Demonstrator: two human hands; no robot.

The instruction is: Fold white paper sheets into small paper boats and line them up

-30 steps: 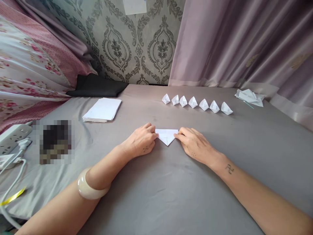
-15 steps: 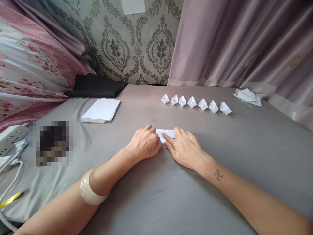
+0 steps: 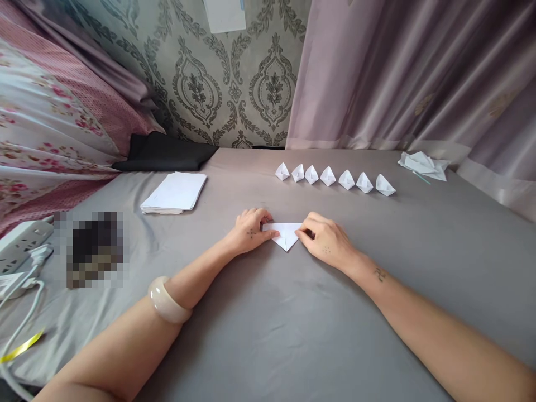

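A folded white paper (image 3: pixel 286 235) lies on the grey cloth between my hands, its point toward me and a straight edge at the far side. A crease runs down its middle. My left hand (image 3: pixel 252 230) holds the left corner, thumb on top and fingers curled behind. The right corner is pinched between the thumb and index finger of my right hand (image 3: pixel 327 237). Beyond them, several folded paper boats (image 3: pixel 328 176) stand in a row.
To the left sits a stack of white paper (image 3: pixel 176 191), with a black cloth (image 3: pixel 167 152) behind it. A power strip (image 3: pixel 25 243) with cables and a yellow strip (image 3: pixel 23 346) are at the left edge. Crumpled papers (image 3: pixel 424 165) lie far right, near the curtain (image 3: pixel 360 72).
My hands have moved apart to the paper's two corners, showing its triangular shape. The right index finger no longer presses on the middle. The view has tilted up slightly.
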